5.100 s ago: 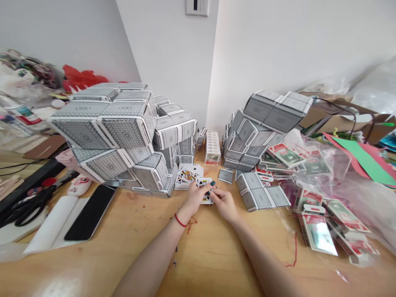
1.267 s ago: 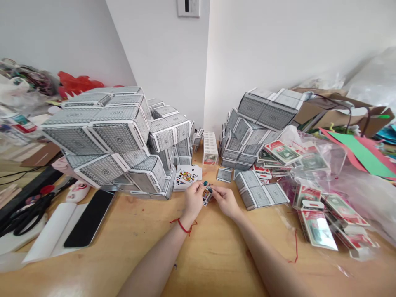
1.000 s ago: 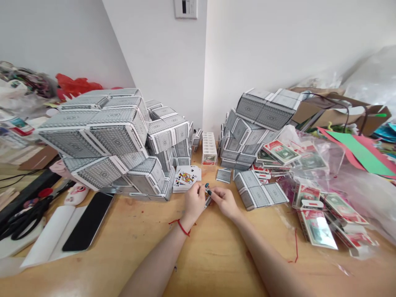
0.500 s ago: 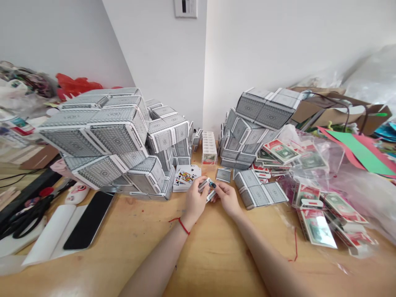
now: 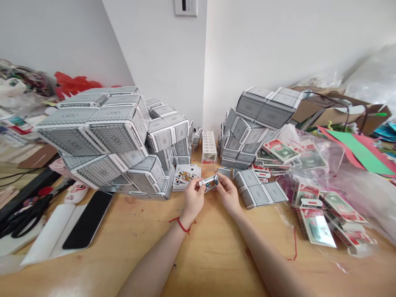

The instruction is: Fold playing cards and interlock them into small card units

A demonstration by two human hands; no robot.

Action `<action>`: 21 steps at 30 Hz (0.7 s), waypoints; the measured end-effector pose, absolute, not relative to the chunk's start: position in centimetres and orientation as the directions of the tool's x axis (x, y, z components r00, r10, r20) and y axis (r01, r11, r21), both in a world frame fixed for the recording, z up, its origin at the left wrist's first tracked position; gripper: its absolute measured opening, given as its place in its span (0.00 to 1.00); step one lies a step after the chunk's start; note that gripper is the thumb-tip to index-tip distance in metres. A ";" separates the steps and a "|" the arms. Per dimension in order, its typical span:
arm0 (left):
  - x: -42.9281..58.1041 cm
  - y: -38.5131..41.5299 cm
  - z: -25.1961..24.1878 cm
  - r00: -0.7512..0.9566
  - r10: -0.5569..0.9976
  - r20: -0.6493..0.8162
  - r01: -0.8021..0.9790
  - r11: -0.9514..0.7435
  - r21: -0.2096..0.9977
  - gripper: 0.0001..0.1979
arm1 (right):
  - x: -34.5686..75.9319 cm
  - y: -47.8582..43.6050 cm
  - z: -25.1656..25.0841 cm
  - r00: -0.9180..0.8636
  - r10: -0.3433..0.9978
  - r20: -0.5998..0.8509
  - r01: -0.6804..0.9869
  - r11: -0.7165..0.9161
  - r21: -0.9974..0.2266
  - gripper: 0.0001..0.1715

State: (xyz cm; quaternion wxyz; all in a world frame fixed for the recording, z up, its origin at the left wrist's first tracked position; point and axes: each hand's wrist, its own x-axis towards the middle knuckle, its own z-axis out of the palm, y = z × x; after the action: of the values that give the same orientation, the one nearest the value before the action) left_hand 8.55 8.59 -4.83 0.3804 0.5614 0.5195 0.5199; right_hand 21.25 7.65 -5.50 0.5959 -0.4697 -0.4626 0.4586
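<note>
Between my two hands is a folded playing card, a white edge strip and part of a picture face showing. My left hand pinches its left end, and my right hand grips the right end with thumb and fingers. Just behind my left hand lies a stack of playing cards, face up. Behind my right hand a grey-backed card piece rests on the table. A joined block of folded cards sits to the right of my right hand.
Tall structures of folded cards stand at left and right. Card boxes and plastic wrap lie at right. A row of packs stands at the back. A phone and scissors lie at left.
Both hands have turned the folded card from a steep slant to nearly level, with its long edge now facing up. The hands have moved slightly apart.
</note>
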 end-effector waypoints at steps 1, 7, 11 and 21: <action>8.6 8.5 -4.9 -0.067 0.977 0.203 0.215 -0.184 0.959 0.07 | 21.3 7.6 -5.4 0.157 0.979 0.133 -0.101 0.150 -0.984 0.18; 8.5 8.3 -5.4 -0.077 0.961 0.266 0.246 -0.240 0.939 0.09 | 21.5 7.8 -5.6 0.180 0.980 0.086 -0.088 0.103 -0.991 0.13; 8.2 8.4 -5.4 -0.138 0.954 0.265 0.254 -0.224 0.941 0.09 | 21.5 7.6 -5.6 0.020 0.999 0.044 -0.118 0.046 -0.992 0.13; 8.5 8.1 -4.6 -0.077 0.938 0.339 0.263 -0.309 0.914 0.09 | 20.5 6.7 -4.9 -0.134 0.991 -0.011 -0.133 -0.029 -0.991 0.14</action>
State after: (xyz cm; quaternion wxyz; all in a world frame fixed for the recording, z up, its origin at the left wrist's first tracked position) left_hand 8.49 8.11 -4.62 0.3128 0.6030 0.4977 0.5394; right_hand 20.46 6.66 -4.95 0.4931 -0.4359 -0.4922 0.5697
